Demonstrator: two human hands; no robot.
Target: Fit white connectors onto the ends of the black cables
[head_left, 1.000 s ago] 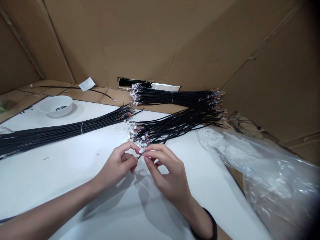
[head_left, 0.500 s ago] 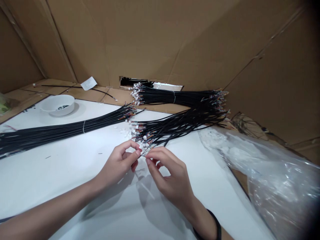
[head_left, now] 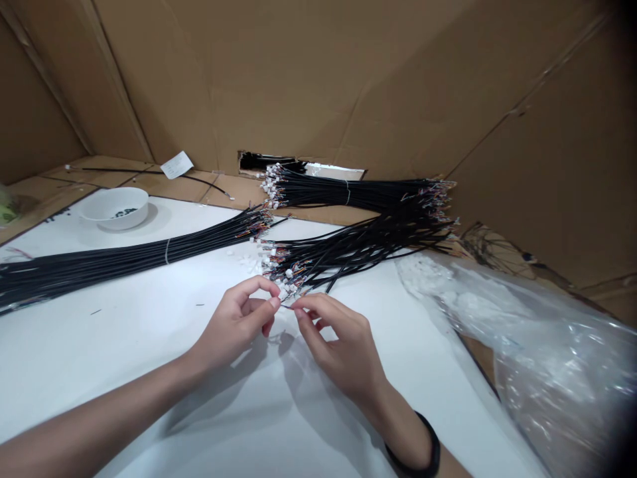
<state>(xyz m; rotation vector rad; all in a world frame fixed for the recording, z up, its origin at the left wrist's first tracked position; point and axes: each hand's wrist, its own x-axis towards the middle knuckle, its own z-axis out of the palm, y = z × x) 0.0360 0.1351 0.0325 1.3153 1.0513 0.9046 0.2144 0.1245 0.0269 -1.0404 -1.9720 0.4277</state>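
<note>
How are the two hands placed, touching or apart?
Apart: the head view shows a gap between the left hand and the right hand, crossed by a thin dark strand.

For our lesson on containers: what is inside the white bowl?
Small dark pieces lie inside the white bowl, too small to identify. Its near side covers part of the bottom; anything there cannot be seen.

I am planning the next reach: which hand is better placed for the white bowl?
Probably the left hand: the white bowl stands to its left, and the right hand is farther away. Both seem to pinch a thin wire.
</note>
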